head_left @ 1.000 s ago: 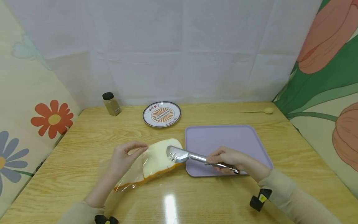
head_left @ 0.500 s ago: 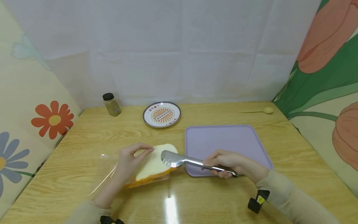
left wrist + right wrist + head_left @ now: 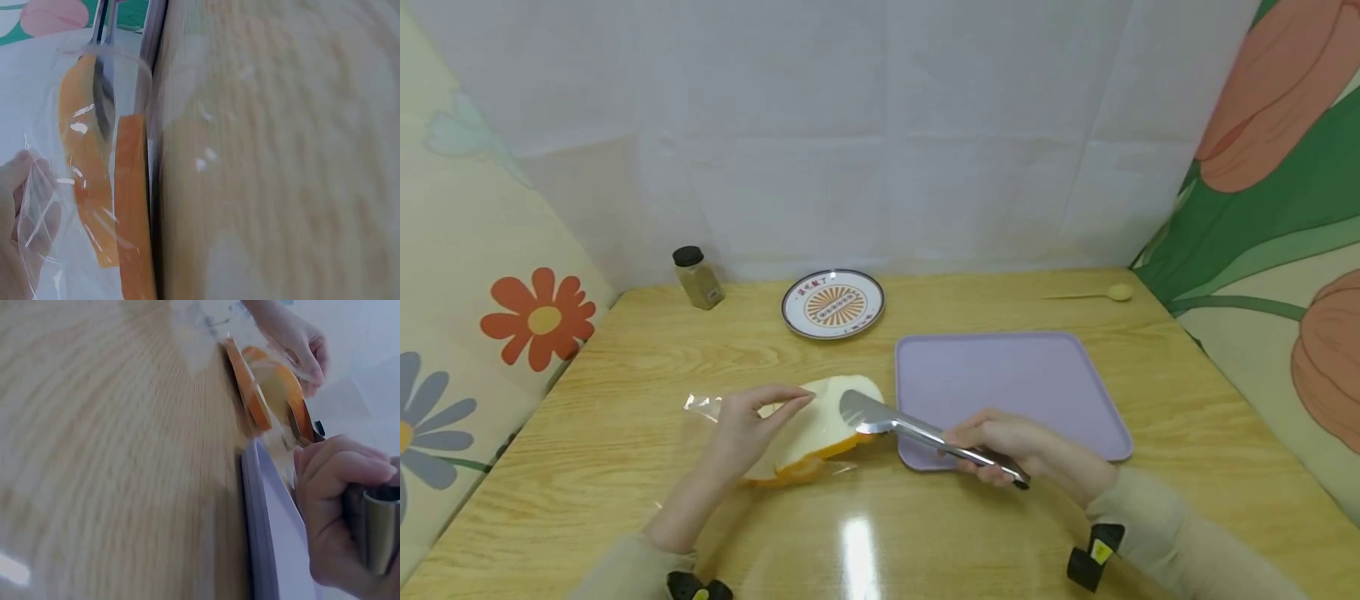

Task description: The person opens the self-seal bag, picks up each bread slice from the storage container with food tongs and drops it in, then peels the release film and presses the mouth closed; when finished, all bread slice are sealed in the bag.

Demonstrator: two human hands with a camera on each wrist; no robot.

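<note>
Two hands are busy: in the head view, the right hand (image 3: 1003,437) grips steel tongs (image 3: 917,427), and the soft upper slice (image 3: 822,425) in them has just lifted a little, seemingly parting from the one beneath, while the left hand (image 3: 751,427) pinches the clear, crinkly bag (image 3: 703,406). In the left wrist view, the orange-crusted lower slice (image 3: 132,206) lies straight along the surface (image 3: 281,156). In the right wrist view, a smooth lilac tray (image 3: 259,506) sits near
</note>
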